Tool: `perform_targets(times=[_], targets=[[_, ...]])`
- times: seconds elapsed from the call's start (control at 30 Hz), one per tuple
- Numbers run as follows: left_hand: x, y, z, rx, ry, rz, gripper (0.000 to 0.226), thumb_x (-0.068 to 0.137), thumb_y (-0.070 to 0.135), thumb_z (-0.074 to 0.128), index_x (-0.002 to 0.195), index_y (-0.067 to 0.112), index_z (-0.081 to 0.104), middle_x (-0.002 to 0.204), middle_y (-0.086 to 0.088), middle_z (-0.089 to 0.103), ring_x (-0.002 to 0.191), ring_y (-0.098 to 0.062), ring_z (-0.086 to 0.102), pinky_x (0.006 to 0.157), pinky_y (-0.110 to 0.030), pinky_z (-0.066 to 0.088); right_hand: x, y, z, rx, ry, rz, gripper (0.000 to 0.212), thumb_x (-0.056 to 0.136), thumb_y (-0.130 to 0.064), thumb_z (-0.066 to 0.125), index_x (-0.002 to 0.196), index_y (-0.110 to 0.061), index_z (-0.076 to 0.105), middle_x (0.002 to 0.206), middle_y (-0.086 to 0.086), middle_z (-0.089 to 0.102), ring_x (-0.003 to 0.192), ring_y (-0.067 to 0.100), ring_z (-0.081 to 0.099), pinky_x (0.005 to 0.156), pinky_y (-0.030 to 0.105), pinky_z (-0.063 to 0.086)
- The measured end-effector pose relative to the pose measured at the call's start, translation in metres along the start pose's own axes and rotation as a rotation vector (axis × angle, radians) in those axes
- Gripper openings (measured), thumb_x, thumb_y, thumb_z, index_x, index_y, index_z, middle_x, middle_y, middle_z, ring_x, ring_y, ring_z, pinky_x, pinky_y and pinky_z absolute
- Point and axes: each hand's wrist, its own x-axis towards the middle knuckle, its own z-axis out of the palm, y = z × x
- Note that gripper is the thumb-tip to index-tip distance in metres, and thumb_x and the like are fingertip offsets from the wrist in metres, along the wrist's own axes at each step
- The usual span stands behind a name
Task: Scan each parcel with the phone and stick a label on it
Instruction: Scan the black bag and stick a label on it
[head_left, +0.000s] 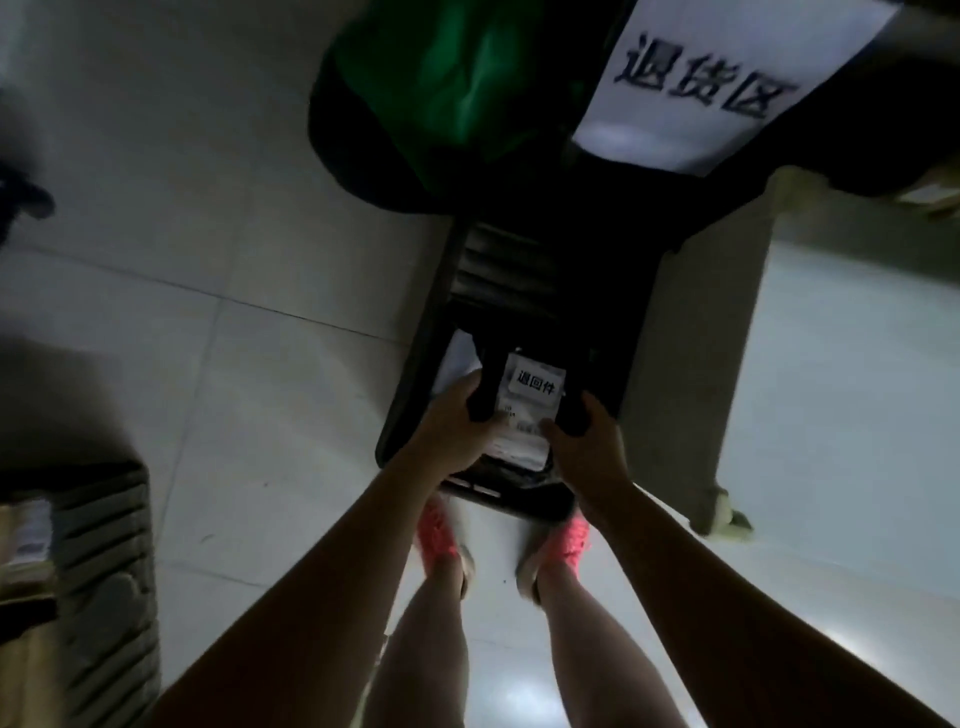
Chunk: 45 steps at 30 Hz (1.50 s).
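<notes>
A dark parcel (485, 384) with a white shipping label (519, 439) and a smaller white sticker (535, 382) printed with black characters is held over a black crate (415, 374) on the floor. My left hand (452, 426) grips the parcel's left side. My right hand (587, 441) grips its right side, thumb on the shipping label. Another white item (457, 364) lies inside the crate, partly hidden. No phone is visible.
A green sack (441, 88) and a large white sign (727, 78) with black characters sit beyond the crate. A second ribbed crate (104, 571) holding cardboard parcels stands at lower left. A pale shelf post (691, 364) rises on the right. My feet in pink shoes (441, 530) stand on white tiles.
</notes>
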Motion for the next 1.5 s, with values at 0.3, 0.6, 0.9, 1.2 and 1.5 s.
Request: perform_targets(times=[0.3,0.6,0.9,1.2,1.5], targets=[[0.244,-0.108,0.015,0.038,0.112,0.007,0.051,0.081,0.005,0.077,0.129,0.015,0.060,0.106,0.007,0.070,0.104,-0.008,0.066,0.089,-0.029,0.055,0.264,0.068,0.092,-0.163,0.059,-0.103,0.070,0.087,-0.020,0.079,0.149,-0.013,0.046,0.143,0.009,0.058,0.132,0.026,0.055,0.108,0.043,0.048],[0.301,-0.140,0.047,0.221,0.199,0.069,0.068,0.085,0.018,0.077,0.145,0.018,0.045,0.110,0.013,0.065,0.098,0.010,0.057,0.092,-0.022,0.051,0.321,0.108,0.095,-0.155,0.066,-0.101,0.072,0.083,-0.016,0.082,0.147,-0.016,0.049,0.137,0.006,0.063,0.127,0.024,0.059,0.107,0.037,0.049],[0.138,0.014,-0.032,1.148,0.157,0.274,0.073,0.086,0.031,0.069,0.149,0.018,0.035,0.146,-0.009,0.046,0.128,-0.032,0.049,0.103,-0.046,0.046,0.153,-0.009,0.016,-0.712,0.039,-0.325,0.044,0.093,-0.019,0.064,0.136,-0.024,0.055,0.136,0.002,0.058,0.123,0.028,0.057,0.094,0.039,0.049],[-0.090,0.216,-0.062,1.401,0.178,0.436,0.060,0.086,0.038,0.066,0.140,0.019,0.045,0.129,-0.006,0.054,0.120,-0.030,0.051,0.091,-0.043,0.047,-0.094,-0.167,-0.090,-1.010,0.105,-0.390,0.069,0.089,-0.015,0.064,0.151,-0.027,0.037,0.165,-0.007,0.023,0.143,0.025,0.036,0.106,0.046,0.044],[-0.274,0.352,-0.049,1.534,0.300,0.602,0.055,0.090,0.047,0.058,0.138,0.022,0.048,0.124,-0.005,0.059,0.115,-0.028,0.056,0.094,-0.040,0.048,-0.298,-0.202,-0.214,-0.971,0.432,-0.496,0.038,0.088,-0.025,0.061,0.126,-0.027,0.055,0.136,-0.003,0.052,0.127,0.026,0.050,0.100,0.041,0.042]])
